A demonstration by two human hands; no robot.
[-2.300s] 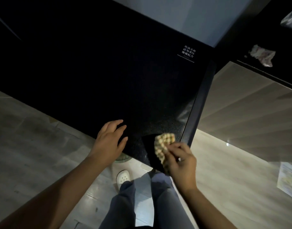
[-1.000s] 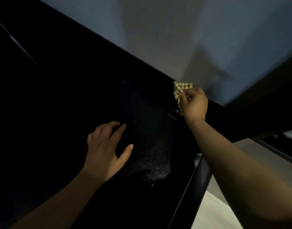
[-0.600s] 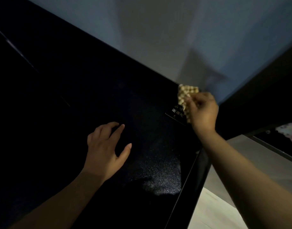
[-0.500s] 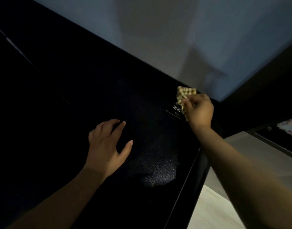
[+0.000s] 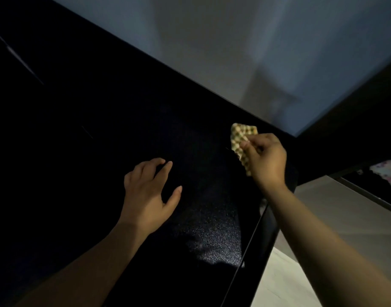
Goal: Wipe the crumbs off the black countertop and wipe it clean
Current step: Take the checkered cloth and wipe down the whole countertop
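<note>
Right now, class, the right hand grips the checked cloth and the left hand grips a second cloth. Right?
No: in the head view the left hand holds nothing, fingers spread over the black countertop. The right hand does grip the checked cloth.

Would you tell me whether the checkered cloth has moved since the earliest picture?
Yes. The checkered cloth, pinched in the right hand, went from the front edge of the countertop to near the back wall.

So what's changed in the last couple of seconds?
The right hand, gripping the cloth, swept across the counter from its near edge to the far right corner by the wall. The left hand stayed resting on the counter.
</note>
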